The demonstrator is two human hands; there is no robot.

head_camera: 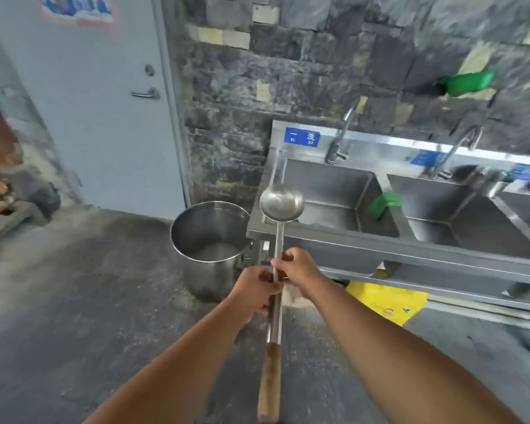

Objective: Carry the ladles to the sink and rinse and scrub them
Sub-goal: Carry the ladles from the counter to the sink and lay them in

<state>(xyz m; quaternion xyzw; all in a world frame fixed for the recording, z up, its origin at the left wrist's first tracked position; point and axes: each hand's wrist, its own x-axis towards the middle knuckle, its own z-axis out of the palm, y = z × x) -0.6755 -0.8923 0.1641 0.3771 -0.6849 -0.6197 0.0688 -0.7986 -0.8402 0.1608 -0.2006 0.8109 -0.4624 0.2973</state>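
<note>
1. The carrying step is judged to be in hand: a long stainless-steel ladle with a round bowl and a wooden handle end [277,270] is held out in front of the body, and nothing has yet been placed in the stainless-steel multi-basin sink unit [318,237].

2. The ladle's bowl is seen level with the front-left corner of the sink, over its rim at the leftmost basin; whether it touches the rim cannot be told. The wooden end points back toward the body.

3. Only one bowl is clearly shown. A second dark shaft appears alongside the first below the hands, but whether it is another ladle cannot be told.

4. The left hand [257,289] is wrapped closed around the metal shaft from the left, the forearm extended forward.

5. The right hand [300,270] is pinched closed on the shaft just above the left hand, thumb and fingers meeting at the metal, the wrist slightly bent.

6. The next move is judged to call for the bowl to be brought farther right, under the curved steel tap [341,139], and lowered into the basin.

7. A tall steel stockpot [208,249] stands on the floor just beside the sink's left end and would need to be cleared.
</note>
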